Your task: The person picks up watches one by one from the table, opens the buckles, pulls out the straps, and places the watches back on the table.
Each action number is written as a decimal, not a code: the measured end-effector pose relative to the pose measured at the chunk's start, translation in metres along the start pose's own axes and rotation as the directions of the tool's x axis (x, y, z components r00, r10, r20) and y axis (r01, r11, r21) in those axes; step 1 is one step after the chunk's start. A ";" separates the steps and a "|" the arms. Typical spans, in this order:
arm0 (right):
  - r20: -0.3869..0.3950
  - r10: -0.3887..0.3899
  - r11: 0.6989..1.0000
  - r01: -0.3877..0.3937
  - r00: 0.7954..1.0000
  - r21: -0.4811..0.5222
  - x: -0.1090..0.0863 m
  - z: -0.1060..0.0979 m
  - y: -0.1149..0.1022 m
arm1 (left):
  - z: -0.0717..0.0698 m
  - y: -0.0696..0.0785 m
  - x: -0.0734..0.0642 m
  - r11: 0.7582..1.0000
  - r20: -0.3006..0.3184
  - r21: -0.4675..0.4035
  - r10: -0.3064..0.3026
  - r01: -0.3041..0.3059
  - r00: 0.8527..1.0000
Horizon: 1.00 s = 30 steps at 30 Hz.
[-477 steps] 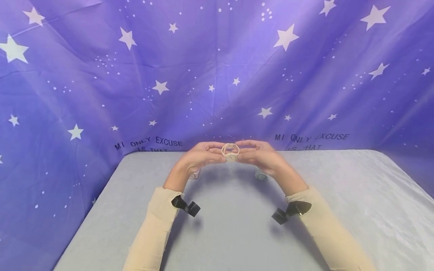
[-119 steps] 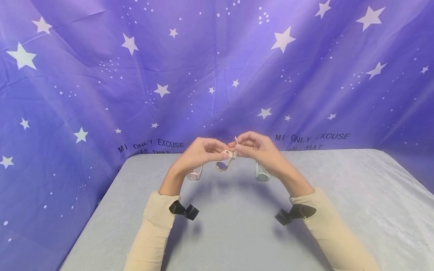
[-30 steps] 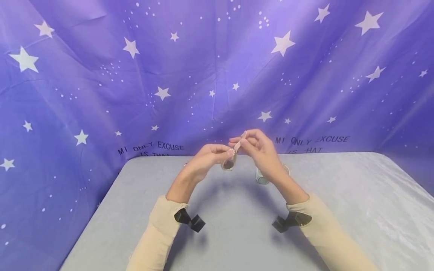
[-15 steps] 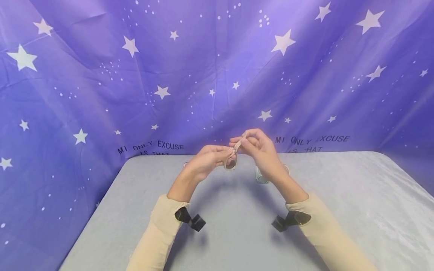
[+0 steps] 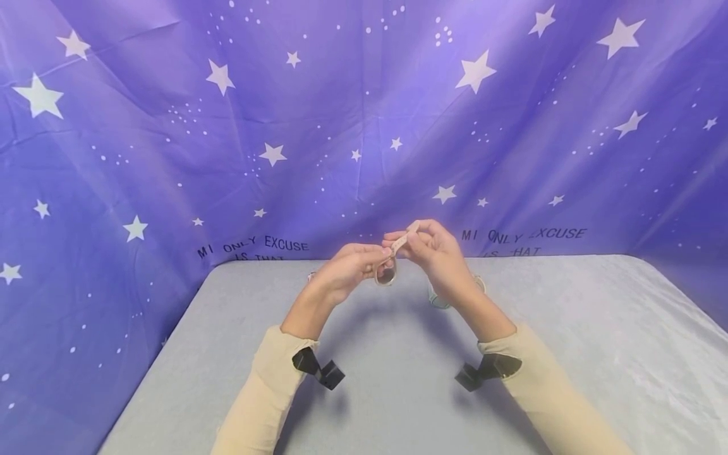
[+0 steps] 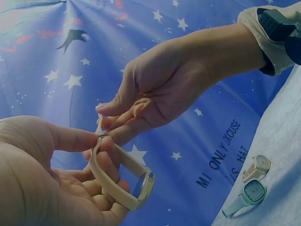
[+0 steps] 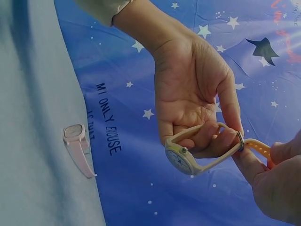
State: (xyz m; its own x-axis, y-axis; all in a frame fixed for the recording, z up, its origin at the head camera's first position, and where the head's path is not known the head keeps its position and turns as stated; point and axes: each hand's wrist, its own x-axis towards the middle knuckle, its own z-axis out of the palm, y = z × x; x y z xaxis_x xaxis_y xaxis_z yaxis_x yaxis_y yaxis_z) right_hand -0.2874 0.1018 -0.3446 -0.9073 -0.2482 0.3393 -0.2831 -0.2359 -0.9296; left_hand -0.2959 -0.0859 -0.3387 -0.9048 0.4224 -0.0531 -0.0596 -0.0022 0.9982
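A cream wristwatch [image 7: 179,161] is held up between both hands, above the far part of the table. Its strap [image 6: 104,178] forms a loop, with the dial hanging at the bottom. The left hand [image 5: 347,270] pinches the strap at the buckle [image 7: 241,140] between thumb and index finger, its other fingers inside the loop. On the other side, the right hand [image 5: 440,256] pinches the strap's free end [image 5: 401,242], a pale band with holes, between thumb and fingers. That end runs out past the buckle, up and to the right in the head view.
A mint-green watch [image 6: 254,190] and a beige watch [image 6: 262,163] lie on the grey cloth-covered table [image 5: 387,392] beyond the right forearm. A pink watch [image 7: 74,133] lies beyond the left hand, mostly hidden in the head view. A purple star-print curtain [image 5: 364,126] hangs behind the table.
The watch was first held dial toward the head camera; later both hands shifted to its buckle and strap end. Over the last second, the right fingers and strap end have dropped slightly.
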 end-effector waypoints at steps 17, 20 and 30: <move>-0.017 0.052 0.991 -0.050 0.998 0.125 0.002 0.000 -0.001 | -0.001 -0.002 0.001 1.000 0.053 -0.024 0.016 -0.015 0.998; -0.023 0.040 0.996 -0.038 0.999 0.086 0.000 -0.001 -0.001 | -0.001 -0.003 0.001 0.999 0.056 0.006 0.037 -0.038 0.998; -0.044 0.009 1.000 -0.008 0.999 0.021 0.001 -0.002 -0.005 | 0.006 0.001 -0.002 0.988 -0.083 0.110 0.118 -0.109 0.989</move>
State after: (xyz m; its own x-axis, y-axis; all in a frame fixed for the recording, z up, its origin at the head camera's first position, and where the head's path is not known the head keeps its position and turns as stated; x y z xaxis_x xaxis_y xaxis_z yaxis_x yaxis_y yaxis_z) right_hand -0.2873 0.1049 -0.3398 -0.9226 -0.2090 0.3241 -0.2690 -0.2534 -0.9292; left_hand -0.2921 -0.0815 -0.3375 -0.9375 0.3423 0.0631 0.0859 0.0517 0.9950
